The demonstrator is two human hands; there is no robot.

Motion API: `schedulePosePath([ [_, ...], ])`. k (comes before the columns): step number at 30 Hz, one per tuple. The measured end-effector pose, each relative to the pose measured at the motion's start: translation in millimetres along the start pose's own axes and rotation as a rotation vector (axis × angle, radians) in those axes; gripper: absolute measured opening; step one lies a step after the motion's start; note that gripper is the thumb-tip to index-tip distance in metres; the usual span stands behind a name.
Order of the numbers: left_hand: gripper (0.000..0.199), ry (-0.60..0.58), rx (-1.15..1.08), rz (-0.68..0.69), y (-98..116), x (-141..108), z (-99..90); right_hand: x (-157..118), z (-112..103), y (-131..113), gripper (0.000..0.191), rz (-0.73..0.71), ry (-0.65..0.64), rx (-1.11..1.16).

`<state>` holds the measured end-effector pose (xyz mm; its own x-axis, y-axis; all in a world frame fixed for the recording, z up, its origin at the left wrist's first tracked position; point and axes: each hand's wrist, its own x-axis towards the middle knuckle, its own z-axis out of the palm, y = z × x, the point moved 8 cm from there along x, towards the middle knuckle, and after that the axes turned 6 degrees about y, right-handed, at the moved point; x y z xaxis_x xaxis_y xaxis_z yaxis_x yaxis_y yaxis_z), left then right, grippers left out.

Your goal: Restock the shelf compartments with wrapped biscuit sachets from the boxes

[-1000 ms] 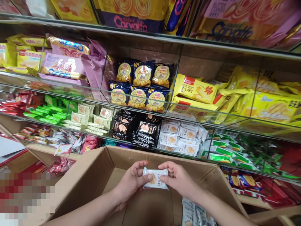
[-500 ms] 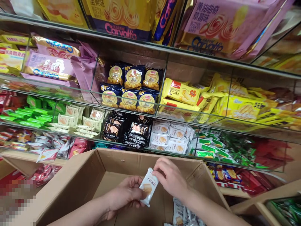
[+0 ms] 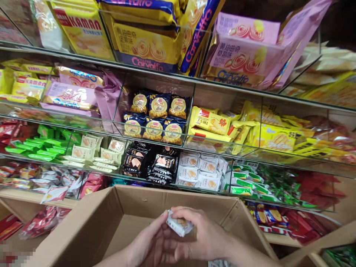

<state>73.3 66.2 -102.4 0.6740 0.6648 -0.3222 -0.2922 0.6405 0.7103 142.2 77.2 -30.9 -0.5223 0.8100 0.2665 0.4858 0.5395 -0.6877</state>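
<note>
Over a cardboard box (image 3: 139, 200), both hands meet around one small white-wrapped snack cake (image 3: 180, 227). My right hand (image 3: 204, 231) grips the packet from the right, its fingers bent over the top. From the left, my left hand (image 3: 155, 237) holds it with the thumb along its left end and the fingers curled beneath. The packet lies tilted, nearly flat, so its printing is hard to read. More white packets (image 3: 218, 263) show at the bottom edge inside the box, mostly hidden behind my right forearm.
Beyond the box, a shelf compartment holds matching white packets (image 3: 200, 172). To its left sit black packets (image 3: 164, 163); green-and-white packets (image 3: 244, 180) are on its right. Glass shelf edges (image 3: 155, 139) run across the view. Blue cookie bags (image 3: 154, 115) and yellow packs (image 3: 210, 120) stand above.
The white packet has turned from nearly upright to a flatter tilt. My right hand has shifted from its top corner to around its right side. The view has tipped up slightly.
</note>
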Motion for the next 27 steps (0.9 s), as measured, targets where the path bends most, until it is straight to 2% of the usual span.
schedulePosePath([
  [1,0.043,0.032,0.033,0.004,1,1,-3.7,-2,1,-3,0.051,-0.02,-0.027,-0.061],
  [4,0.039,0.113,0.158,0.007,1,3,-12.6,-7,-3,-6,0.021,-0.06,0.001,-0.322],
  [7,0.036,0.122,0.244,-0.041,-4,3,-11.5,-13,-9,-1,0.026,-0.056,0.054,-0.502],
  [11,0.027,0.119,0.218,-0.025,-5,10,-4.3,-19,-4,17,0.021,0.024,0.001,-0.373],
  [13,0.024,0.157,0.283,-0.053,-8,13,-8.6,-24,7,30,0.014,0.082,-0.075,-0.328],
  [15,0.024,0.178,0.497,-0.142,-15,14,-18.2,-28,21,47,0.013,0.148,-0.168,-0.379],
  [17,0.024,0.188,0.81,-0.189,-18,12,-31.8,-31,33,67,0.018,0.232,-0.266,-0.471],
  [20,0.024,0.185,1.151,-0.149,-15,8,-48.8,-32,56,98,0.04,0.36,-0.445,-0.55],
  [22,0.021,0.146,1.197,-0.132,-17,5,-56.0,-31,76,114,0.063,0.402,-0.535,-0.55],
  [24,0.02,0.077,1.169,-0.099,-19,3,-59.3,-28,97,122,0.074,0.354,-0.565,-0.549],
  [27,0.022,0.009,1.117,-0.047,-20,4,-64.3,-25,121,127,0.051,0.207,-0.488,-0.635],
])
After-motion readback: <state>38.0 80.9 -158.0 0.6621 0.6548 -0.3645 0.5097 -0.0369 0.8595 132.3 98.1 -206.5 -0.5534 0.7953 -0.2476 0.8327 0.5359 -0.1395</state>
